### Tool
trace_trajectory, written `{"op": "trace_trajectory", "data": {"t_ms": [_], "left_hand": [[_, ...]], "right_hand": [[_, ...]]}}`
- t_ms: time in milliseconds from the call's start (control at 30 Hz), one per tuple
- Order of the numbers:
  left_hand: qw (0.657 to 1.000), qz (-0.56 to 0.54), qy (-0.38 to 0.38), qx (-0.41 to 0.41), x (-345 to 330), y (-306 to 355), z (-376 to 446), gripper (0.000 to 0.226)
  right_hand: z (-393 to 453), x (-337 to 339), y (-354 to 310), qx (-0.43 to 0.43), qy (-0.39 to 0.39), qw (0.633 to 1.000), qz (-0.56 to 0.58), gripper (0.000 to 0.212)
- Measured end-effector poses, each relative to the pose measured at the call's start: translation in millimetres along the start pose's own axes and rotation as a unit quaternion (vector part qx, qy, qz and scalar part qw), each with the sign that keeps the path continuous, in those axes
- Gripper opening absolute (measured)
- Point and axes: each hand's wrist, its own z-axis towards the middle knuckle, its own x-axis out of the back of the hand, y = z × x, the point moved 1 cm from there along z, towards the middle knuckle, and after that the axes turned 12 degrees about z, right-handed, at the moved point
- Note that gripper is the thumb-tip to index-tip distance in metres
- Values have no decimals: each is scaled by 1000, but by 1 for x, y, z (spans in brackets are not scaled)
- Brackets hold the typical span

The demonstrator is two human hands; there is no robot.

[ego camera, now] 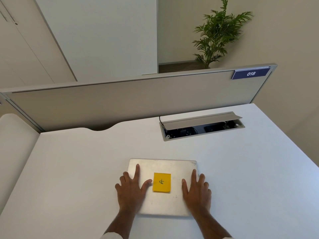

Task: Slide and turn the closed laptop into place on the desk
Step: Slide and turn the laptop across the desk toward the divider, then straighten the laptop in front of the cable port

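A closed silver laptop (162, 167) lies flat on the white desk (69, 169), near the front edge and roughly square to it. A yellow sticky note (161, 182) with a handwritten mark sits in the middle of its lid. My left hand (132, 190) rests palm down on the lid's left side, fingers spread, some of them over the left edge. My right hand (196, 190) lies flat on the lid's right side, fingers spread along the right edge. Neither hand curls around the laptop; both press on top.
An open cable hatch (202, 125) with a raised grey flap is set into the desk behind the laptop, to the right. A grey partition (131, 99) with a blue "018" label (250, 74) closes the desk's far edge. A plant (217, 31) stands beyond it.
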Motion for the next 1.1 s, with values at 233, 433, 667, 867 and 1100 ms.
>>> {"op": "trace_trajectory", "data": {"t_ms": [233,433,667,867,1100], "left_hand": [[999,-30,-13,21,5,8,4,102],[995,-64,-34,71,0,13,11,96],[986,-121,-51,101,-1,5,19,117],[972,-206,-65,91,0,0,23,128],[947,-298,-90,85,10,-1,16,129]], "right_hand": [[6,1,-5,-11,-18,999,33,76],[6,-2,-5,-23,-2,997,68,83],[7,-6,-8,-44,30,993,106,82],[9,-7,-6,-42,38,991,123,74],[9,0,-5,-38,39,991,124,72]]}}
